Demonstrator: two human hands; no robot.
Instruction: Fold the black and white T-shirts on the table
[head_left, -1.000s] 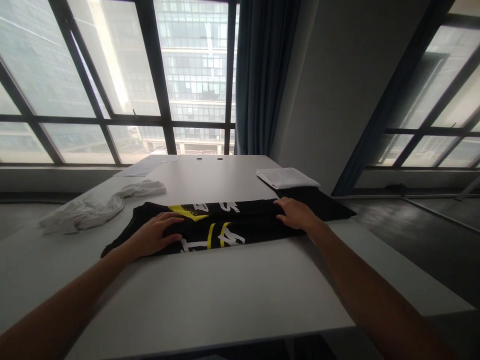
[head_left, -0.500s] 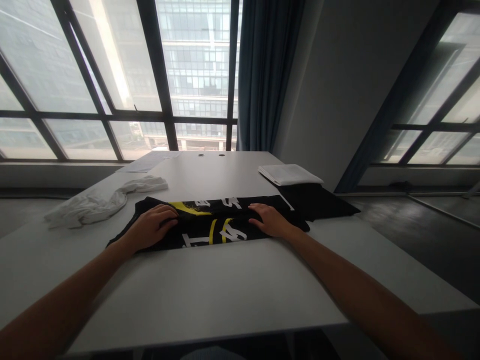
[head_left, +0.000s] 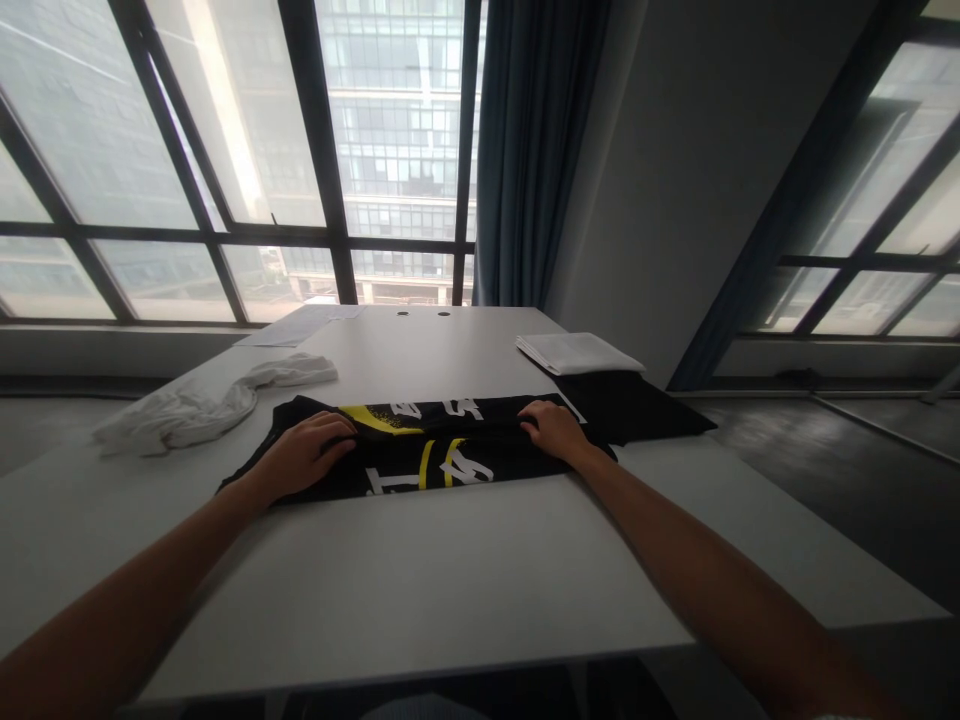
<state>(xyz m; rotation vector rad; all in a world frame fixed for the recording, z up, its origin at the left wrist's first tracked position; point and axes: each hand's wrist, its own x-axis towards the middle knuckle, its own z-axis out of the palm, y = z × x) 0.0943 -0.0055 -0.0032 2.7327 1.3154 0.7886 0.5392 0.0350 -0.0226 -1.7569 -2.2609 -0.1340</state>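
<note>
A black garment [head_left: 442,462] with white lettering and yellow stripes lies folded in a wide strip across the white table. My left hand [head_left: 309,455] rests on its left part, fingers curled together over the cloth; any cloth between them is hard to make out. On the right part sits my right hand [head_left: 551,430], its fingers bent and thumb drawn in, pinching the black fabric near the fold that runs along the strip.
The white table [head_left: 420,580] extends toward the windows. A crumpled white cloth [head_left: 180,410] lies at the left. At the right, a folded white cloth [head_left: 577,353] rests partly on a black cloth [head_left: 645,405]. Papers [head_left: 292,325] lie at the far left.
My right hand has slid a little to the right along the garment, and its fingers have drawn in from a flatter spread. My left hand has stayed in place.
</note>
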